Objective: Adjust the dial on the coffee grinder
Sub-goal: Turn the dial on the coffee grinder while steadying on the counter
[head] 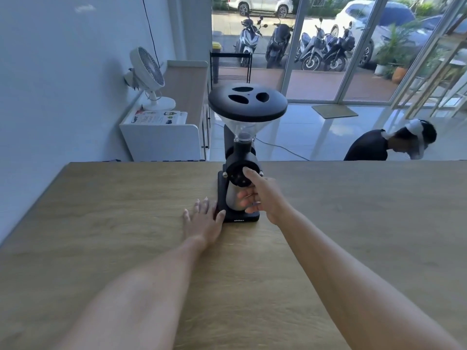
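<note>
Wooden counter, frame centre: right hand pinches grinder dial; left hand flat, empty, bracing base. Next: twist.

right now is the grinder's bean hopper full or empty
Empty, as far as shows: the clear hopper under the black lid looks see-through down to its neck, with no beans visible on the coffee grinder.

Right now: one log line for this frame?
right hand: fingers on dial | left hand: flat on table, bracing grinder base
</note>
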Demonstrator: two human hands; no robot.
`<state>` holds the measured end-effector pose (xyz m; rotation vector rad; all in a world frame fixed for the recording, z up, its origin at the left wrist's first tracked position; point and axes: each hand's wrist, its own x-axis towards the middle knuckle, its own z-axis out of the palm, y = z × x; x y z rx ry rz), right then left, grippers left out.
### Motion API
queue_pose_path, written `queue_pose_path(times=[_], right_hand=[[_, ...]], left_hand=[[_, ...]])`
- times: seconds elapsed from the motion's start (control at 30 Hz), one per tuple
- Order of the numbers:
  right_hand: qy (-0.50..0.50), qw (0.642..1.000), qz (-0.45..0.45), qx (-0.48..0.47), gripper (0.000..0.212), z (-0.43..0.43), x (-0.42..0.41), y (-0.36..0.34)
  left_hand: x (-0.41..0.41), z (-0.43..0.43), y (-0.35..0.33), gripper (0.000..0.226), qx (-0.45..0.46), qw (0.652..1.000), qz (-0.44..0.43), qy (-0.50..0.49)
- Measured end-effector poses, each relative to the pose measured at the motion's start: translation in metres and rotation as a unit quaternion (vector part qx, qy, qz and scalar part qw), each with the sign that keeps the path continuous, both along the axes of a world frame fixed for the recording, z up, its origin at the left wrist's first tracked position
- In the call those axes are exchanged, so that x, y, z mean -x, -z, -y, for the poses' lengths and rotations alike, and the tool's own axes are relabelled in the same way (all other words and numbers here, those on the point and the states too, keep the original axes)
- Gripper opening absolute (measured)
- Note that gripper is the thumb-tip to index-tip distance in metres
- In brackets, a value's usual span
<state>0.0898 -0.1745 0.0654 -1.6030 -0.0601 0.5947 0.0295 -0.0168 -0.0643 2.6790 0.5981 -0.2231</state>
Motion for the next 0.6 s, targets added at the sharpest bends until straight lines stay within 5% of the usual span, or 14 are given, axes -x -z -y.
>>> queue_pose_path(times=[0.23,0.5,0.6], right_hand=[[-0.032,0.997,-0.045,-0.055,0.058,0.000,-0.007,0.014],[0.030,0.996,-0.045,-0.070,0.052,-0.006,-0.007,0.020],[0.058,0.996,-0.036,-0.065,0.035,-0.008,-0.003,0.018]], left_hand=[[0.006,0.002,0.016,0.065,-0.052,0.998,0.029,0.003],[0.002,0.003,0.018,0.064,-0.061,0.997,0.052,-0.011],[0.001,0.003,0.018,0.064,-0.064,0.996,0.054,-0.013]])
